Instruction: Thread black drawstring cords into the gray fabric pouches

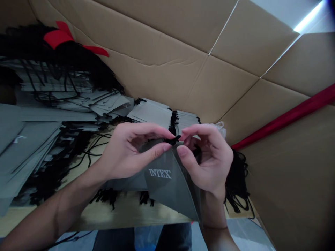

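I hold a grey fabric pouch (pixel 170 188) marked INTEX up in front of me, over the near edge of a wooden table (pixel 123 212). My left hand (pixel 131 150) pinches the pouch's top edge between thumb and fingers. My right hand (pixel 206 157) pinches the same edge from the other side. A black drawstring knot (pixel 173 141) sits between the fingertips of both hands.
Piles of flat grey pouches (pixel 34 139) with black cords (pixel 91 150) cover the table to the left and behind my hands. More stacked pouches (pixel 157 113) lie beyond. Large cardboard panels (pixel 170 52) wall in the back and right, with a red bar (pixel 288 116) along the right.
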### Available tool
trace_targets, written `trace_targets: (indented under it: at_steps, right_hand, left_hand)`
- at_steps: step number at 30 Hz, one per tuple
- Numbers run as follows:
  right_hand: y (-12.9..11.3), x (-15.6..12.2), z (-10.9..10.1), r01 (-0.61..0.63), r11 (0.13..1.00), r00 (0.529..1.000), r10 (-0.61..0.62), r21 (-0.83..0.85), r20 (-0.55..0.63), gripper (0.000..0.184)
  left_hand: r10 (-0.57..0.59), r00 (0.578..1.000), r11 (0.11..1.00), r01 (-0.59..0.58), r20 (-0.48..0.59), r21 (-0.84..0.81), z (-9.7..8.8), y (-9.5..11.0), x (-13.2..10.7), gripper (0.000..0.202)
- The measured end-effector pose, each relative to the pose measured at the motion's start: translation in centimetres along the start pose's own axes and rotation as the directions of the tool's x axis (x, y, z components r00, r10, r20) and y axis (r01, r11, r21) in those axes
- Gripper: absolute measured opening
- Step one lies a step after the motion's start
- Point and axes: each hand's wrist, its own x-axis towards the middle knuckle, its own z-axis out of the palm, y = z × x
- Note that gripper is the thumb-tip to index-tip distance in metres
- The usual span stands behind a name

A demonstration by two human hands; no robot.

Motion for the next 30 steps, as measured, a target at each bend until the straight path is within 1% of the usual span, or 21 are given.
trace_targets:
  at_steps: [2,5,7,9,10,12,14,15,17,18,19,20,22,25,28,30]
  right_hand:
    - [0.0,0.0,-0.1,-0.067,0.998,0.997,0.066,0.023,0.049,0.028]
    - [0.0,0.1,-0.2,-0.074,0.997,0.995,0.073,0.012,0.062,0.016]
    - [0.0,0.2,-0.3,-0.073,0.997,0.996,0.073,0.011,0.049,0.015]
    - [-0.1,0.2,-0.4,-0.082,0.997,0.996,0.081,0.016,0.030,0.015]
    - [-0.1,0.2,-0.4,-0.088,0.996,0.996,0.088,0.017,0.021,0.015]
    - [0.0,0.2,-0.7,-0.101,0.995,0.995,0.101,0.012,0.017,0.014]
    - [0.2,0.2,-1.0,-0.103,0.995,0.993,0.103,0.005,0.057,0.015]
    - [0.3,0.2,-1.2,-0.104,0.995,0.989,0.103,0.003,0.102,0.021]
    - [0.6,0.3,-1.4,-0.101,0.995,0.972,0.097,0.005,0.212,0.037]
    - [0.7,0.3,-1.5,-0.099,0.995,0.964,0.093,0.009,0.251,0.041]
    - [0.8,0.4,-1.4,-0.096,0.995,0.959,0.090,0.012,0.270,0.039]
    - [0.8,0.4,-1.4,-0.092,0.996,0.959,0.085,0.015,0.272,0.033]
    - [0.7,0.5,-1.2,-0.084,0.996,0.968,0.078,0.014,0.238,0.021]
    - [0.6,0.5,-1.0,-0.097,0.995,0.975,0.094,0.006,0.203,0.015]
    - [0.7,0.3,-1.0,-0.132,0.990,0.971,0.118,0.054,0.210,0.013]
    - [0.8,0.1,-0.9,-0.130,0.982,0.969,0.098,0.134,0.226,0.015]
  left_hand:
    - [-0.014,1.000,0.999,0.013,0.022,0.034,0.0,0.0,-0.1,0.020]
    - [-0.039,0.999,0.997,0.037,0.028,0.073,0.1,0.0,-0.3,0.019]
    - [-0.093,0.995,0.994,0.092,0.029,0.052,0.1,-0.1,-0.3,0.024]
    - [-0.176,0.982,0.984,0.174,0.070,0.027,-0.2,-0.3,-0.2,0.030]
    - [-0.208,0.973,0.978,0.205,0.103,0.041,-0.4,-0.4,-0.1,0.027]
    - [-0.244,0.955,0.966,0.225,0.171,0.127,-0.7,-0.5,0.1,0.013]
    - [-0.227,0.951,0.957,0.178,0.210,0.229,-1.0,-0.5,0.2,0.016]
    - [-0.206,0.953,0.953,0.143,0.224,0.268,-1.1,-0.4,0.2,0.017]
    - [-0.161,0.955,0.948,0.080,0.249,0.307,-1.1,-0.2,0.2,0.017]
    - [-0.139,0.956,0.946,0.052,0.257,0.319,-1.0,0.0,0.3,0.017]
    - [-0.120,0.957,0.943,0.027,0.265,0.331,-1.0,0.1,0.3,0.018]
    - [-0.102,0.957,0.940,0.003,0.271,0.341,-0.9,0.2,0.3,0.020]
    - [-0.048,0.960,0.934,-0.055,0.277,0.353,-0.9,0.3,0.4,0.023]
    - [0.016,0.961,0.930,-0.116,0.277,0.350,-1.1,0.5,0.4,0.022]
    - [0.031,0.959,0.956,-0.111,0.283,0.271,-1.6,0.6,0.5,0.020]
    - [0.024,0.950,0.986,-0.074,0.311,0.150,-2.1,0.6,0.5,0.020]
